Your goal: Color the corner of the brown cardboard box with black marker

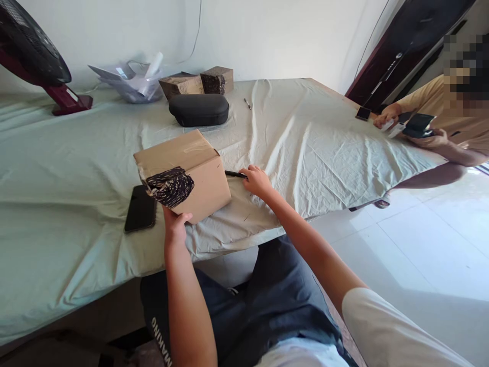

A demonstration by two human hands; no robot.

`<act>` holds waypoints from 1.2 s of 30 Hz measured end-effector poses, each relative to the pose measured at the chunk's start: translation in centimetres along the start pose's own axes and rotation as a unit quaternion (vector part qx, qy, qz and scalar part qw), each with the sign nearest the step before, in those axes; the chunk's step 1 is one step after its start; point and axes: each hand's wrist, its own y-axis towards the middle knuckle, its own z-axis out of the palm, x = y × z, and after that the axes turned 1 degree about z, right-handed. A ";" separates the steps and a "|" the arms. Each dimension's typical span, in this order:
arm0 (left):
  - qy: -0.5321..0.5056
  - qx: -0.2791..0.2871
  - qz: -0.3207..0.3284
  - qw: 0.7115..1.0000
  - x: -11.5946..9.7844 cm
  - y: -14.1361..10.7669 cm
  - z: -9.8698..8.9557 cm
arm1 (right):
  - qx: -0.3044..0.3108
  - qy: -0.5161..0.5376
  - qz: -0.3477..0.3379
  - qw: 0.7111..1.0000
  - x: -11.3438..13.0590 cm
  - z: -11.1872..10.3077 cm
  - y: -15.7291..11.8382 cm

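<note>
A cardboard box [208, 188] stands tilted near the front edge of the cloth-covered table, with dense black scribbles [171, 187] over its left corner. My left hand [176, 224] grips the box at its lower left, thumb on the front face and the other fingers hidden behind or under it. Just right of the box, my right hand [256, 180] holds a black pen [235, 174] between its fingers, low over the cloth, the pen's far end pointing at the box. A black phone [140, 209] lies left of the box, partly behind it.
Behind the box are a black case [199, 109], two small boxes [217, 80], a plastic basket [132, 89] and a small pen [247, 104]. A fan [71, 99] stands at the far left. At the right a person [424, 104] holds small items beside a dark object [362, 113].
</note>
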 end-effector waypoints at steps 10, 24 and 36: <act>0.024 -0.009 -0.001 1.000 -0.3 -0.3 0.0 | -0.006 0.009 -0.015 1.000 2.6 2.3 4.0; 0.054 -0.014 -0.003 0.998 0.5 0.2 -0.6 | -0.027 -0.040 -0.026 0.998 3.0 3.9 3.6; 0.048 0.039 -0.006 0.998 1.9 0.7 -1.6 | -0.145 0.089 -0.064 0.983 2.0 4.1 2.5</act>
